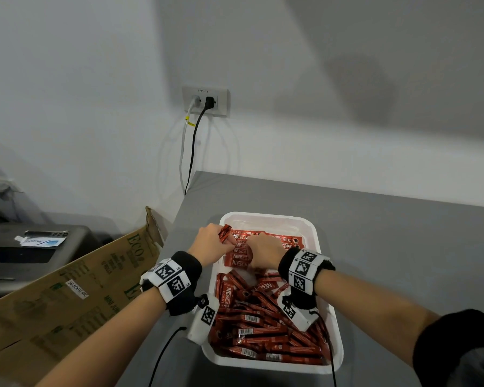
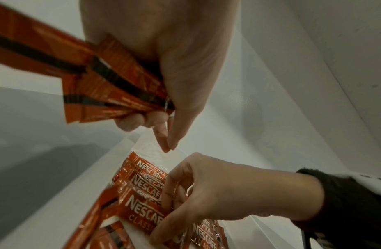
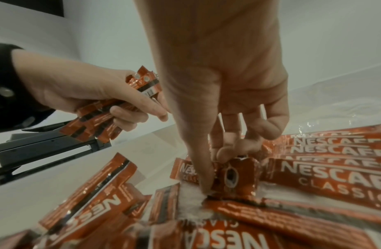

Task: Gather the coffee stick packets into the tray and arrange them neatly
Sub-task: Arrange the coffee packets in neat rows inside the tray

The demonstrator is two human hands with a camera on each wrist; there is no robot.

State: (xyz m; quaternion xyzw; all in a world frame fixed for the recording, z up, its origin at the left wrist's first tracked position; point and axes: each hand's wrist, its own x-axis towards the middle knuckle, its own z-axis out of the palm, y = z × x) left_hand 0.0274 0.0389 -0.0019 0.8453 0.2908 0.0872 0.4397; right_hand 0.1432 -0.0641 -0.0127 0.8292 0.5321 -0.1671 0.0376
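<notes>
- Your left hand (image 1: 211, 241) grips a bundle of packets (image 2: 113, 87), thumb over, fingers curled under; it hovers above the tray's (image 1: 310, 223) far-left corner.
- Your right hand (image 1: 264, 251) is down in the tray, thumb and fingertips (image 3: 222, 152) pinching the end of one packet (image 3: 236, 175) at the near edge of the neat row (image 1: 266, 244).
- The neat row fills the far end of the tray, packets lying left-right across it, logos up. Your bundle's long axis runs diagonal to that, so you'd need to rotate it before laying it down.
- The loose pile (image 1: 266, 325) fills the near half of the tray, directly under your wrists, axes mixed. No packets visible out on the counter (image 1: 389, 233), so gathering looks done and arranging is what's left.
- Right hand is nearer the row's open edge; left is nearer the tray's left wall. Likely next: right aligns its packet, left feeds from the bundle.
- Wrist view is blurred, so the pinched packet may be bent or just end-on; can't tell.
</notes>
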